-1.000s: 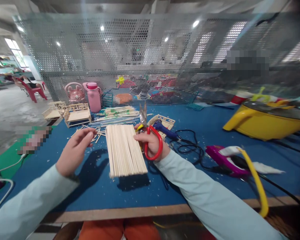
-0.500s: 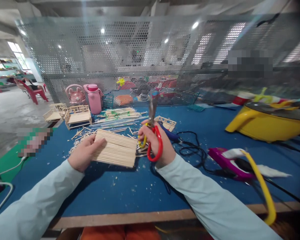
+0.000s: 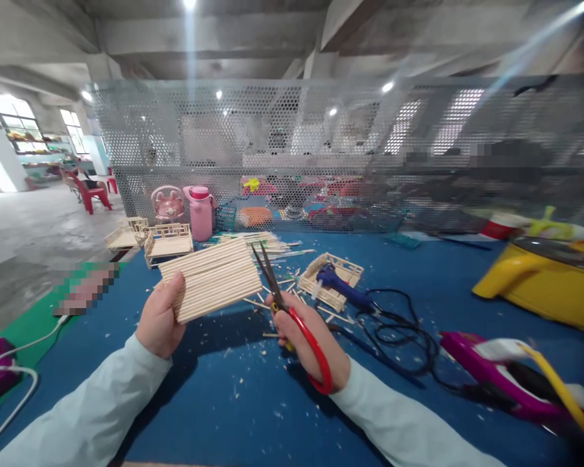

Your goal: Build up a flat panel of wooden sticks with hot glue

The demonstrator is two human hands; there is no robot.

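Note:
My left hand (image 3: 161,312) grips a flat panel of pale wooden sticks (image 3: 214,279) by its left edge, thumb on top, raised above the table and tilted. My right hand (image 3: 311,334) is closed around the handles of scissors (image 3: 274,280) with a red loop and a bit of yellow. Their blades are slightly apart and point up and left, close by the panel's right edge. Behind the right hand lies a small stick-built frame (image 3: 338,277), with a blue glue gun (image 3: 343,285) resting across it. Loose sticks (image 3: 272,246) lie partly hidden behind the panel.
Two stick-built miniature beds (image 3: 169,245) stand at the back left near a pink bottle (image 3: 201,214). On the right are a yellow pan (image 3: 540,279), a purple-and-white device (image 3: 496,370) and a coiled black cable (image 3: 394,324). A perforated metal screen (image 3: 282,136) rises behind the blue table (image 3: 253,402).
The scissors have swung from upright to leaning left, their blades now spread beside the panel. The panel's right end has tilted upward. The camera view has shifted up and left.

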